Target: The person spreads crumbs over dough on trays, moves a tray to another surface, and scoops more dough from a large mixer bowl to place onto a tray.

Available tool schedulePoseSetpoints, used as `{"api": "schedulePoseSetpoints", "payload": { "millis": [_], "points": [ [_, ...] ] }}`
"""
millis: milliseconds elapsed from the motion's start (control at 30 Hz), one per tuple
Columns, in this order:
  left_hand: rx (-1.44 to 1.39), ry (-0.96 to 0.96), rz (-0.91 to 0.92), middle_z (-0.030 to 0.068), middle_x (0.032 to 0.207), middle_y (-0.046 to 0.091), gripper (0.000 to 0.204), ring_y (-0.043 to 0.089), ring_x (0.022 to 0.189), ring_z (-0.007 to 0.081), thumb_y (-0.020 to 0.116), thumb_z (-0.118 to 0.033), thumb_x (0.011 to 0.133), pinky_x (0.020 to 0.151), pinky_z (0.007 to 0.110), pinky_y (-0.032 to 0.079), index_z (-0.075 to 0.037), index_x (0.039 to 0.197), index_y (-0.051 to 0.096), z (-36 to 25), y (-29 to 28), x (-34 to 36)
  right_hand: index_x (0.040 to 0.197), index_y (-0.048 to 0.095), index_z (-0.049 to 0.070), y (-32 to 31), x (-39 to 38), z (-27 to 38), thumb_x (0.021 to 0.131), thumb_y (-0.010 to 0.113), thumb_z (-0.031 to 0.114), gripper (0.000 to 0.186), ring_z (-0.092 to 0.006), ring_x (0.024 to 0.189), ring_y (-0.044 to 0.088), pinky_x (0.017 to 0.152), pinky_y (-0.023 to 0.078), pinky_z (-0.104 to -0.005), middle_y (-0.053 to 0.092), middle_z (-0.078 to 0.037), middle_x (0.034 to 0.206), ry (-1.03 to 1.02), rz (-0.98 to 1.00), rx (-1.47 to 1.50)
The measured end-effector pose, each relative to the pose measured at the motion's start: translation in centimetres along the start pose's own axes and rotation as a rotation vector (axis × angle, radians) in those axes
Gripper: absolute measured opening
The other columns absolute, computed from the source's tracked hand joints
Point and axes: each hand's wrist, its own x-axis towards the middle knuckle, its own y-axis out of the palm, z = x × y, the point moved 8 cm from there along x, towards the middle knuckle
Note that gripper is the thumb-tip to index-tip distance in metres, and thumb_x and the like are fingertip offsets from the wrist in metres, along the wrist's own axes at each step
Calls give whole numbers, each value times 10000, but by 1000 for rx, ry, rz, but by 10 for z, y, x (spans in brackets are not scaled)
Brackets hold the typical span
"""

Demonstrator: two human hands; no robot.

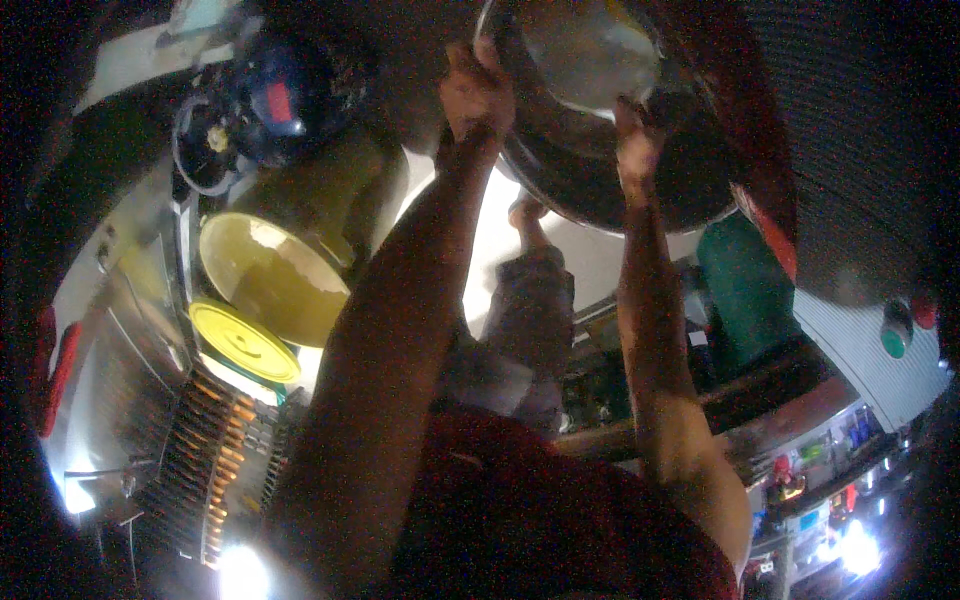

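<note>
My left hand (478, 98) is closed round the near left rim of a large round metal basin (570, 185), dark inside, at the top of the view. A pale, shiny round bowl (590, 55) sits within the basin, partly cut off by the upper edge. At the bowl's near edge my right hand (637, 150) is closed, with thumb and fingers pinching its rim. Both forearms reach forward from below. What the bowl contains is too blurred to make out.
To the left stand a large yellow tub (270, 262), a bright yellow round lid (245, 341) and a dark blue rounded object (280, 105). A green container (748, 290) is at the right. My bare foot (527, 212) shows below the basin.
</note>
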Motion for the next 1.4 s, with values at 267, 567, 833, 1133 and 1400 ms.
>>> {"api": "schedulePoseSetpoints", "payload": {
  "millis": [267, 567, 833, 1133, 1400],
  "points": [
    [25, -6, -2, 386, 1050, 659, 665, 636, 1015, 564, 378, -528, 1047, 861, 597, 541, 44, 1378, 447, 7, 3, -9, 1062, 727, 48, 12, -15, -61, 987, 646, 352, 322, -218, 853, 647, 931, 472, -401, 710, -82, 988, 218, 57, -11],
    [-20, -1, 33, 330, 967, 683, 501, 653, 932, 547, 431, -461, 1050, 781, 612, 524, 6, 1217, 494, -6, 0, 0, 988, 714, 23, 25, -45, -70, 1015, 584, 428, 427, -292, 827, 677, 803, 510, -434, 734, -134, 968, 404, 191, -424],
    [-45, 83, -22, 313, 878, 671, 432, 652, 840, 552, 476, -442, 1044, 715, 610, 523, -15, 1107, 496, -3, -1, 2, 1233, 633, 70, 112, 46, -29, 1032, 501, 305, 336, -272, 914, 677, 724, 529, -429, 707, -115, 1084, -300, 474, -1446],
    [-24, 37, 40, 320, 871, 678, 475, 656, 816, 557, 468, -473, 1037, 682, 609, 527, -11, 1144, 493, 8, -2, 3, 1221, 650, 91, 99, 117, -42, 1018, 524, 306, 322, -257, 973, 666, 797, 519, -434, 703, -103, 1093, 105, 156, -879],
    [18, 0, 30, 311, 850, 677, 485, 658, 814, 546, 468, -470, 1035, 715, 613, 527, -1, 1155, 472, 1, 4, 1, 1211, 666, 109, 57, 60, -90, 1007, 545, 307, 309, -244, 1026, 656, 862, 511, -439, 699, -92, 1102, 278, 48, -472]
  ]
}}
